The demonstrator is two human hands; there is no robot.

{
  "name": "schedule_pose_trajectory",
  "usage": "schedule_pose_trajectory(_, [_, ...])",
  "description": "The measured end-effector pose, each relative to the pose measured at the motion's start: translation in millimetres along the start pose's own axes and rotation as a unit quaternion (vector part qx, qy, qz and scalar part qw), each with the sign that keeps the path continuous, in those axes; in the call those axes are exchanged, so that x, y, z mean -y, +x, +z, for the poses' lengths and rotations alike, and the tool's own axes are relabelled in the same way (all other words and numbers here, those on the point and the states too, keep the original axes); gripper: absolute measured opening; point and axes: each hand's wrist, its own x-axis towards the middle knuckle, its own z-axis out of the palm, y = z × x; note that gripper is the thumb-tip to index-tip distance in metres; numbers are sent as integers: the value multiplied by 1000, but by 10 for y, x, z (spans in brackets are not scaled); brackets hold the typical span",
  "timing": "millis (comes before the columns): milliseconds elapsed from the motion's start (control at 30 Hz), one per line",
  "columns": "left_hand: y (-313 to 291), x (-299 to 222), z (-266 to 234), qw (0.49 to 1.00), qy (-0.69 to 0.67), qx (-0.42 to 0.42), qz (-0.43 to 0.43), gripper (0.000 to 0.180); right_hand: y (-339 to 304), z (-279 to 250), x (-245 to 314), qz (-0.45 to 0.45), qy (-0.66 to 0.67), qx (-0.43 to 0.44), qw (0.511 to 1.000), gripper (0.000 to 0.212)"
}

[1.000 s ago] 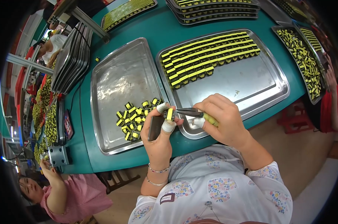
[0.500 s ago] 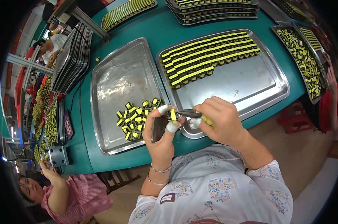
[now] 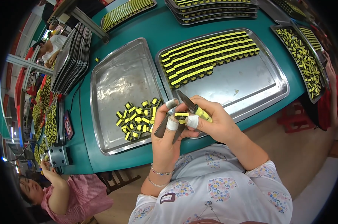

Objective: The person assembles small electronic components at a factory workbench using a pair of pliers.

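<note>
Presently listed, largest first:

Table (image 3: 105, 164), green; unchanged since the earlier frames.

Tray with ordered rows (image 3: 251, 78), metal, right of centre; its packed rows (image 3: 210, 56) lie along the far edge and down the left edge, the same as before.

Tray with loose pile (image 3: 120, 82), metal, left of centre; pile of parts (image 3: 133, 116), black and yellow, toward its near right corner.

Right hand (image 3: 213, 115), thumb taped: brought leftward against its fellow; fingers curled about the tool, thumb tip pressed to the component's right end, wrist angled in from the near right.

Left hand (image 3: 167, 123), index and thumb taped: shifted slightly right, raised from the near edge, fingers bent, closed round a dark flat piece (image 3: 163, 127) in the thumb's crook. Whether its fingertips also pinch the component cannot be told.

Hand tool (image 3: 185, 100), dark tips, yellow-green handle: formerly aimed left at the component, now tilted toward the far left, tips clear of it.

Component (image 3: 182, 116), black and yellow: formerly upright in the left fingers, now sideways between both thumbs, above the ordered tray's near left corner.
</note>
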Motion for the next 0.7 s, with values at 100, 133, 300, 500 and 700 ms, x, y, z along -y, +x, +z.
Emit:
schedule_pose_trajectory(100, [3,17,-26,1000,-5,8,3,45,-7,-4,-15,14,17,19,1000,30])
schedule_pose_trajectory(133, [6,18,-33,1000,10,10,7,43,-10,-5,-12,35,48,23,998,30])
schedule_pose_trajectory(300, [2,-2,-48,996,87,19,26,39,-25,-11,-13,73,134,37,988,30])
schedule_pose_trajectory(500, [49,44,-205,992,42,-28,112,32,-44,-25,39,103,125,20,987,29])
schedule_pose_trajectory(700, [106,-12,-210,958,-257,-2,129,61,-62,98,8,18,87,-10,996,26])
